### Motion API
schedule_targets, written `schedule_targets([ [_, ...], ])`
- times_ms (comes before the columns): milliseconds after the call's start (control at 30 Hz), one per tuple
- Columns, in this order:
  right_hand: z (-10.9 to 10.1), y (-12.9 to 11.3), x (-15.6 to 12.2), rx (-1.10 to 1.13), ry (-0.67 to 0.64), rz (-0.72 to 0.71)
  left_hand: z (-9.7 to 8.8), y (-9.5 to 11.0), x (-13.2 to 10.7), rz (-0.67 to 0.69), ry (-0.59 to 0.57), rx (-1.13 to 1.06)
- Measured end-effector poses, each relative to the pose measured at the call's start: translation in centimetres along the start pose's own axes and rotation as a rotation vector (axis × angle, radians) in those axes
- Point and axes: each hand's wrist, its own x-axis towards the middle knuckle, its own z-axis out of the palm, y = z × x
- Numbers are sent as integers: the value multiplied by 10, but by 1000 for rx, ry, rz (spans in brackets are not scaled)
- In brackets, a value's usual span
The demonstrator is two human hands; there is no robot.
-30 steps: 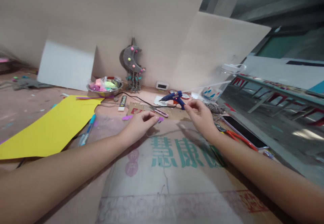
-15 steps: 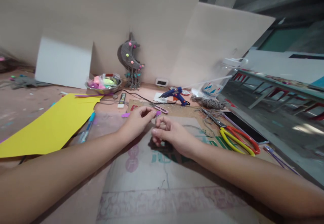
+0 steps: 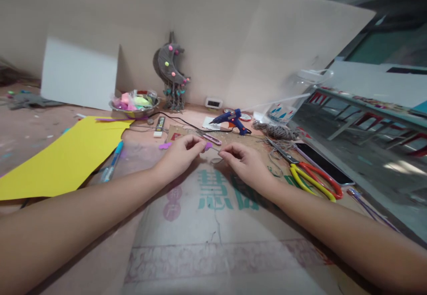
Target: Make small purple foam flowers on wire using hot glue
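Note:
My left hand [image 3: 182, 155] rests on the cardboard sheet [image 3: 213, 224] with its fingers pinched on a small purple paper piece [image 3: 208, 145]. Just right of it, my right hand [image 3: 240, 162] is pinched too, holding what looks like a thin string between thumb and finger; the two hands nearly touch. Behind them lie a purple-handled cutter [image 3: 211, 139] and a blue hot glue gun [image 3: 231, 121] on its stand. Another small purple piece [image 3: 164, 145] lies left of my left hand.
A yellow paper sheet [image 3: 66, 159] and a blue pen [image 3: 111, 166] lie at the left. Scissors with red and yellow handles [image 3: 310, 177], a phone [image 3: 325, 164] and a twine bundle [image 3: 276, 131] lie at the right. A bowl of coloured bits [image 3: 135, 104] and a moon ornament [image 3: 171, 75] stand at the back.
My right hand left the glue gun, dropped near my left hand, and now sits pinched beside it. My left hand stayed in place.

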Motion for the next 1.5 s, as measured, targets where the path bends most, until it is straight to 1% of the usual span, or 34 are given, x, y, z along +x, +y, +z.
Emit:
schedule_targets([
  [67,-1,2,1,-3,-36,29,0,-1,0,3,0,-14],
  [133,-1,5,2,53,-53,65,0,-1,1,14,-5,-28],
  [267,1,8,5,215,-9,108,0,0,0,17,-16,-32],
  [367,4,4,6,254,-8,133,0,2,-1,12,-26,-31],
  [533,11,-3,5,323,-82,205,1,4,-3,12,-26,2],
  [667,14,-6,4,421,-128,234,2,6,-5,24,-33,36],
  [867,16,-8,2,520,-130,250,2,5,-5,40,-46,27],
  [1100,15,-7,2,461,-60,228,3,7,-8,32,-91,50],
  [1233,15,-1,6,489,-37,192,4,5,-6,22,-113,48],
  [1300,12,2,9,498,58,136,4,3,-3,19,-100,30],
  [1400,2,3,10,430,280,73,3,2,0,-8,-62,-11],
  [1433,-1,1,9,377,309,66,3,2,0,-19,-52,-29],
  [1467,-4,-1,7,312,306,65,3,3,0,-29,-45,-44],
  [1500,-5,-4,5,242,268,66,2,3,0,-34,-44,-53],
])
